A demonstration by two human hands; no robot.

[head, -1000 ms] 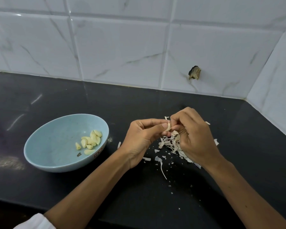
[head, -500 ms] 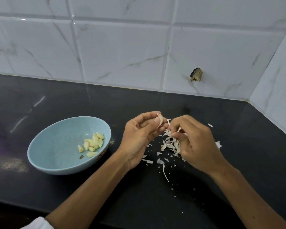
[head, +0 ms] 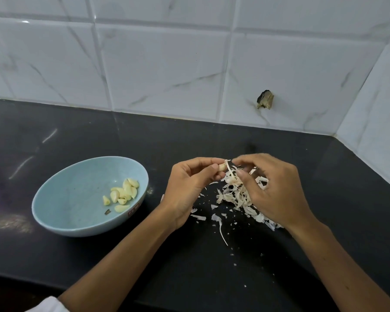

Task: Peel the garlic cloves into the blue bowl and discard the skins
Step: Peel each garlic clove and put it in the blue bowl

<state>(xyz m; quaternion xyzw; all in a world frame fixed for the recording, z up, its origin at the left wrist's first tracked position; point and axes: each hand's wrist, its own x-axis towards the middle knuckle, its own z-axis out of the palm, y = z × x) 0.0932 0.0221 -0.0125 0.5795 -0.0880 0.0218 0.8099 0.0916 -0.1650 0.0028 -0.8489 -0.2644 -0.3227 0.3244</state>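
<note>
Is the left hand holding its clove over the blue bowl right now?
No: the left hand pinches the garlic clove beside the garlic skins, off to the right of the blue bowl.

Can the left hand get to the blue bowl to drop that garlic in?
Probably yes. The left hand, pinching the clove, is right beside the blue bowl. The bowl's top is open and nothing stands between them.
</note>
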